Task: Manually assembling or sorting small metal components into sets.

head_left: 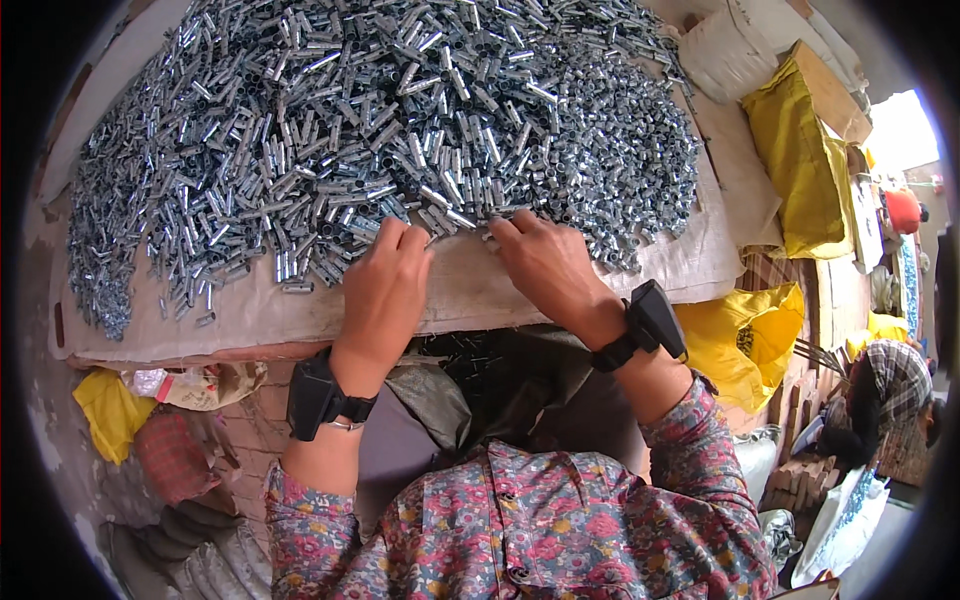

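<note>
A wide heap of shiny metal tubes (330, 140) covers the table in front of me. Shorter metal sleeves (630, 160) make up its right side, and finer metal pieces (110, 230) lie along its left. At the heap's near edge, my left hand (388, 285) is closed, thumb and fingers pinched together; what they hold is hidden. Level with it, my right hand (548, 262) also pinches, with a small shiny metal piece showing at its fingertips. A gap separates the two hands, and several tubes lie just beyond it.
Pale cloth (470, 285) covers the table up to its near edge. Below that edge, dark sheeting (450, 400) lies over my lap. An open yellow sack (740, 345) stands at the right, another yellow sack (800, 160) behind it. A person (885, 390) bends at the far right.
</note>
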